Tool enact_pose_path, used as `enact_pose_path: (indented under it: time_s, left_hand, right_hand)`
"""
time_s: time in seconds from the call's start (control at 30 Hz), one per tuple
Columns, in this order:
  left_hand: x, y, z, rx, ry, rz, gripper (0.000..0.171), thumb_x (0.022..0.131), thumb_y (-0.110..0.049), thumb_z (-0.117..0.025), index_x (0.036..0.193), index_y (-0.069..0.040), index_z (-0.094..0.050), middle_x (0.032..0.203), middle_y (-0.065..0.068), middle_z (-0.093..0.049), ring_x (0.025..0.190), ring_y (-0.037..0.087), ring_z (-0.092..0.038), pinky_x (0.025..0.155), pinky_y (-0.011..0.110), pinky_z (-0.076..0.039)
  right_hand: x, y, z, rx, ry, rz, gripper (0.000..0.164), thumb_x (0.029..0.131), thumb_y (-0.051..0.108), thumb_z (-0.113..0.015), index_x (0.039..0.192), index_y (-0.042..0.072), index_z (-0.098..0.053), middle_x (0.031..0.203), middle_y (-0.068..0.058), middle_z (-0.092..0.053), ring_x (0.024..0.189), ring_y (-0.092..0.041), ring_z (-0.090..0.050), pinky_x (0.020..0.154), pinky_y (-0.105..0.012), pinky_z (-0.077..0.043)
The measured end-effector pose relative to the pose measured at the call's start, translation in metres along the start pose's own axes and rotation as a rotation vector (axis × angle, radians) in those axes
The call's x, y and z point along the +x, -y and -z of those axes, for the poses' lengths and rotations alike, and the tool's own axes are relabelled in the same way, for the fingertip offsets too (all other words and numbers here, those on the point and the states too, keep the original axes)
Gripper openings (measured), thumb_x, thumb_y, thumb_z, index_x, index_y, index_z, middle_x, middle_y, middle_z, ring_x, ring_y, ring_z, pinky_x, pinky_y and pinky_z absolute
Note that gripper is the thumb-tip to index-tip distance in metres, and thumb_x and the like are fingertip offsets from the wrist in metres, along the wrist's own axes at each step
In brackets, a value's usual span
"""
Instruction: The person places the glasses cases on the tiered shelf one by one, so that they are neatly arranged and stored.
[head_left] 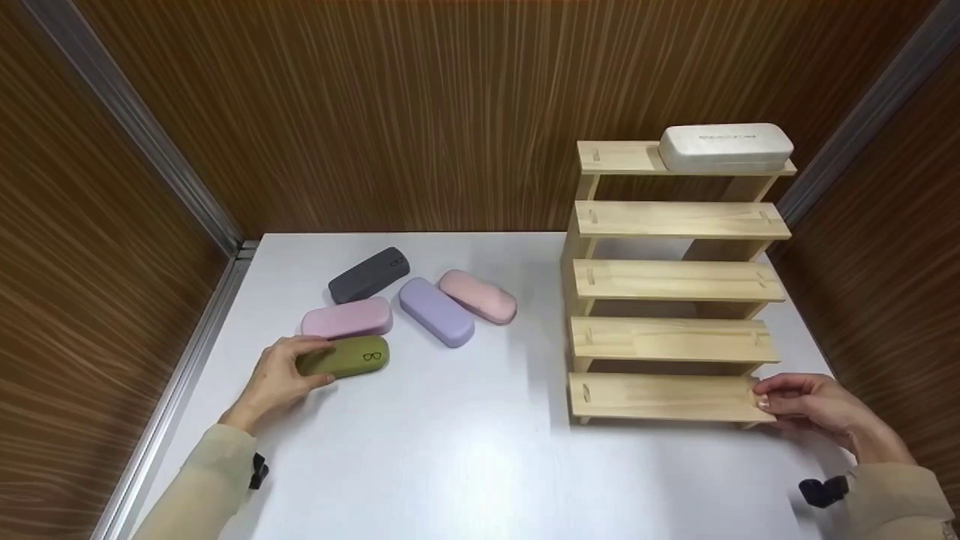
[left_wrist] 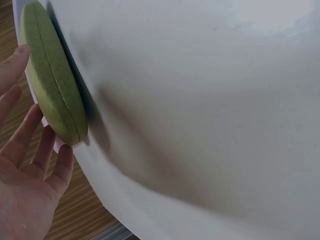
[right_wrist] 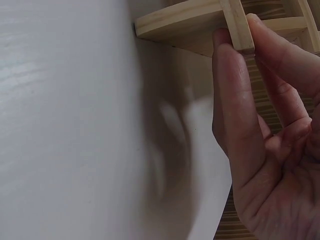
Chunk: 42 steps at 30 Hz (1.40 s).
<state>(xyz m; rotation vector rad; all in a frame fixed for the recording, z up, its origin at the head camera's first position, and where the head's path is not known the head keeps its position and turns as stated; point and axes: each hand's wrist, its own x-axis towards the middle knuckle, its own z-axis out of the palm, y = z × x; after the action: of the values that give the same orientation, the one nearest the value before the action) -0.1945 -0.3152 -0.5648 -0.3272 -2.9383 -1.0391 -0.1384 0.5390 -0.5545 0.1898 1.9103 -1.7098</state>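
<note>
My left hand [head_left: 277, 375] grips the left end of an olive-green glasses case [head_left: 352, 357], thumb on its near side and fingers round the far side. In the left wrist view the fingertips touch the edge of the green case [left_wrist: 55, 75], which lies closed. At the other side, my right hand [head_left: 821, 409] pinches the right end of the lowest board of a stepped wooden rack [head_left: 667, 396]. The right wrist view has the board's end [right_wrist: 239, 30] between thumb and fingers. A white glasses case [head_left: 724, 150] lies on the rack's top board.
Behind the green case lie a pink case [head_left: 349, 318] and a dark grey case [head_left: 367, 276]. To their right are a lavender case [head_left: 436, 312] and a light pink case [head_left: 480, 297]. Wood-grain panels [head_left: 405, 112] enclose the white table [head_left: 450, 450].
</note>
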Motion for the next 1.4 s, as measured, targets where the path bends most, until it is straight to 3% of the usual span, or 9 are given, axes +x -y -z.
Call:
enact_pose_path:
  time_s: [0.2,0.53,1.4]
  left_hand:
    - [0.0,0.001,-0.003,0.002,-0.008,0.008,0.052,0.085,-0.009,-0.095,0.135,-0.005,-0.08,0.149,0.022,-0.074,0.134,0.046,-0.065,0.117,0.064,-0.048]
    - [-0.001,0.002,-0.01,-0.01,0.011,0.032,0.055,0.085,-0.006,-0.094,0.138,-0.005,-0.079,0.152,0.023,-0.07,0.143,0.052,-0.061,0.124,0.07,-0.044]
    - [-0.001,-0.004,-0.012,-0.011,0.045,0.066,0.053,0.091,-0.004,-0.086,0.143,-0.006,-0.076,0.152,0.026,-0.071,0.143,0.05,-0.066,0.125,0.067,-0.047]
  right_hand:
    - [0.001,-0.001,0.001,-0.005,-0.008,-0.006,0.037,0.106,-0.004,-0.069,0.108,0.028,-0.088,0.101,0.014,-0.085,0.093,-0.003,-0.08,0.081,-0.023,-0.068]
    - [0.001,-0.002,0.0,-0.075,-0.038,-0.024,0.036,0.106,0.001,-0.071,0.105,0.033,-0.087,0.1,0.018,-0.084,0.091,-0.002,-0.078,0.078,-0.022,-0.067]
    - [0.0,0.0,0.0,-0.039,-0.016,-0.012,0.035,0.106,0.0,-0.072,0.107,0.031,-0.087,0.101,0.014,-0.086,0.092,-0.003,-0.079,0.077,-0.021,-0.067]
